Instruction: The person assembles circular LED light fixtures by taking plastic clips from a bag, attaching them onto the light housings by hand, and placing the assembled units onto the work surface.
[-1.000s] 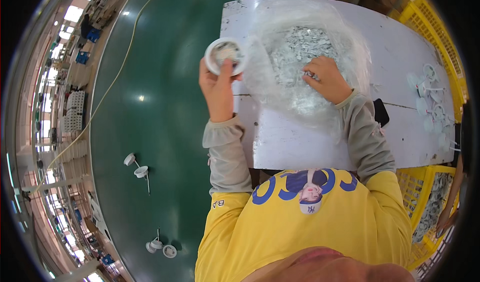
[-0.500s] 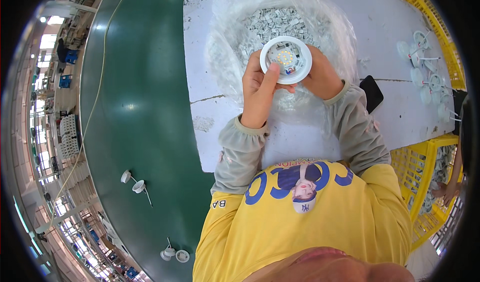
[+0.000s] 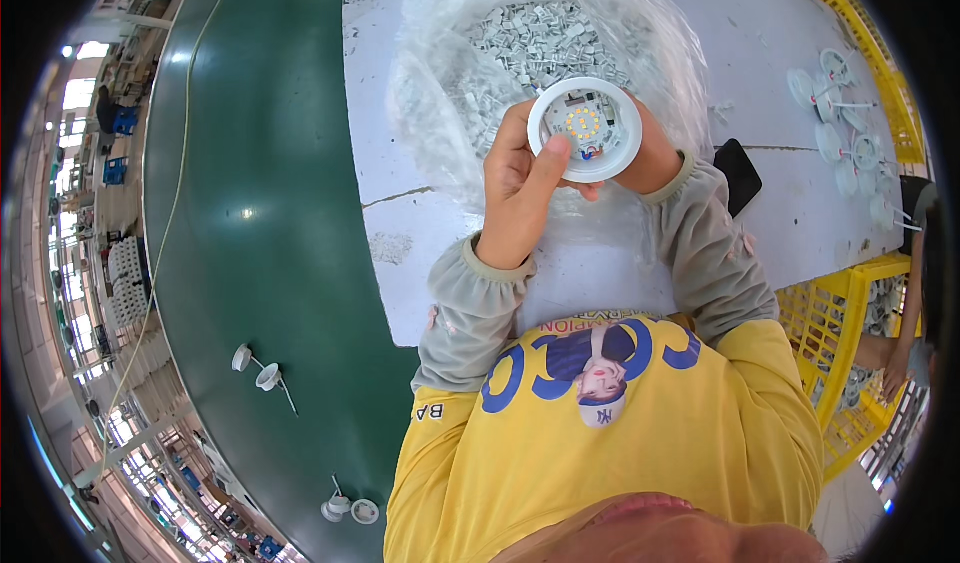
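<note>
A round white LED downlight (image 3: 622, 113) faces up, showing a ring of small yellow LEDs and a bit of red and blue wire inside. My left hand (image 3: 524, 171) is closed on its left side, thumb over the rim. Against the right side and back of the lamp is my right hand (image 3: 652, 158), closed about it, its fingers mostly hidden behind. Beneath both hands lies a large clear plastic bag (image 3: 440, 93), opened wide, holding a heap of small grey-white clips (image 3: 545, 43).
The bag lies on a white table (image 3: 395, 253); a black phone (image 3: 738, 178) is to its right. Several white lamp parts (image 3: 850, 153) stand farther right, near yellow crates (image 3: 850, 313) and another person's hand (image 3: 893, 371). On the left, a green surface (image 3: 270, 283) bears white lamps (image 3: 268, 376).
The downlight and both hands have shifted slightly right and down in view, the lamp tilting a little. My hold looks the same. The other person's hand at the right has moved slightly.
</note>
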`<control>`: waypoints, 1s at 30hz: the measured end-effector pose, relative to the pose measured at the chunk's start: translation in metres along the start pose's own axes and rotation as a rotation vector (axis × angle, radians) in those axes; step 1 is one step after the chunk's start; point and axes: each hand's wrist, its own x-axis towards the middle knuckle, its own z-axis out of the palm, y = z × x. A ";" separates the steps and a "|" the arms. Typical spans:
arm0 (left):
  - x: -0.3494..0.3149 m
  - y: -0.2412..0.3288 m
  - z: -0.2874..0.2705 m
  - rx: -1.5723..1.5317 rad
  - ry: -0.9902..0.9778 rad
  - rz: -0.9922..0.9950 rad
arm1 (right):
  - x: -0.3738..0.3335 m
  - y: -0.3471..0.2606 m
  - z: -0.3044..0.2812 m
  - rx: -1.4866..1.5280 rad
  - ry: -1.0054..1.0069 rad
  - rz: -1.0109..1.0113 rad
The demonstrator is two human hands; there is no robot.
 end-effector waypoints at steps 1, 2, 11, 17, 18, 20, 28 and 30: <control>0.000 0.000 0.000 0.000 -0.005 0.005 | 0.000 0.000 0.000 0.000 0.001 0.002; 0.000 0.000 0.000 0.000 -0.005 0.003 | 0.001 0.000 -0.001 -0.006 -0.015 0.017; -0.002 0.000 0.001 -0.012 -0.019 0.021 | -0.005 0.007 0.000 0.017 -0.034 0.084; -0.004 0.000 0.002 -0.017 -0.033 0.018 | -0.008 0.012 -0.001 0.031 -0.038 0.075; -0.004 0.000 0.002 -0.019 -0.034 0.018 | -0.009 0.013 -0.001 -0.001 -0.057 0.110; -0.005 -0.001 0.002 -0.023 -0.034 0.017 | -0.005 0.011 0.002 0.099 -0.005 0.104; -0.006 0.000 0.007 -0.013 -0.045 0.023 | -0.009 0.017 -0.004 0.153 -0.031 0.014; -0.005 -0.001 0.007 -0.020 -0.047 0.019 | -0.011 0.019 -0.003 0.139 0.032 -0.012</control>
